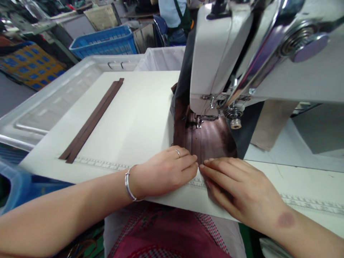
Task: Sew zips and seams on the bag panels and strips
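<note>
1. Presser foot, small and shiny metal, under the white sewing machine head; landmark for all positions. Whether it is lowered: cannot tell.
2. Dark brown, slightly glossy fabric piece lies beneath the foot and on its near side. Lengthwise lines run from near the foot towards the hands; stitching or fold, cannot tell. Dark grey cloth shows right of the foot.
3. Left hand, with silver ring, sits near-left of the foot: fingers together, tips at the fabric's near end. Thumb hidden; cannot tell if it pinches.
4. Right hand, near-right of the foot: fingers close together, tips beside the left hand's, at the same end. Pinch underneath: cannot tell.
5. Narrow dark brown fabric strips lie well left of the foot on the white desk, whose printed ruler scale runs on the foot's near side.
6. Judgement: step looks like guiding fabric under the foot. Best done with light, even pressure from both hands, lines square to the foot, no pulling.
7. Caution: a pucker or sideways drift could bend the seam; fingertips should stop short of the foot.
</note>
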`<state>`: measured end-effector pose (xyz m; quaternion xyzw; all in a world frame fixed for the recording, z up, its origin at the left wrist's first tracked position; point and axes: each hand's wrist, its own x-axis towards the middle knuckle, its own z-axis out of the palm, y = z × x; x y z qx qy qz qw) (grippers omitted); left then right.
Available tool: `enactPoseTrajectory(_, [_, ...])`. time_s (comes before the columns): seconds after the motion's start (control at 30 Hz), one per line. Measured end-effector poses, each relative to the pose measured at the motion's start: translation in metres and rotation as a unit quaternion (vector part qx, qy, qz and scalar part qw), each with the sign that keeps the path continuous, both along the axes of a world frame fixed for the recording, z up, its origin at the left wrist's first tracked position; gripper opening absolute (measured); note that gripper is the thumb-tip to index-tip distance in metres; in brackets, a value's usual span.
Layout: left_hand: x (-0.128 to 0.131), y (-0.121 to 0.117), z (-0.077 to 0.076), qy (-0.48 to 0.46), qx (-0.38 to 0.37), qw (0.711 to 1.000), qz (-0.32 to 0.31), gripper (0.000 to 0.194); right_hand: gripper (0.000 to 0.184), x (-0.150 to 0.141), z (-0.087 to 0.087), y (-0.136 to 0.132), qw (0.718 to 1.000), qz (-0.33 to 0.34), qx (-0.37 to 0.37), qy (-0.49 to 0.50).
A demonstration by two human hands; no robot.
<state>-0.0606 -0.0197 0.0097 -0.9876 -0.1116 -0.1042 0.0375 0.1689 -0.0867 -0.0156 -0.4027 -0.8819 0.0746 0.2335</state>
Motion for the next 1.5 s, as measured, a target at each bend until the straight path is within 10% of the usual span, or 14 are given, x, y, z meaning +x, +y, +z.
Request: enactPoseTrajectory(1.5, [0.018, 0.091, -0.029, -0.024, 0.014, 0.995, 0.100, 0.016, 0.042, 0.002, -0.001, 0.080, 0.993, -0.084, -0.020, -0.085])
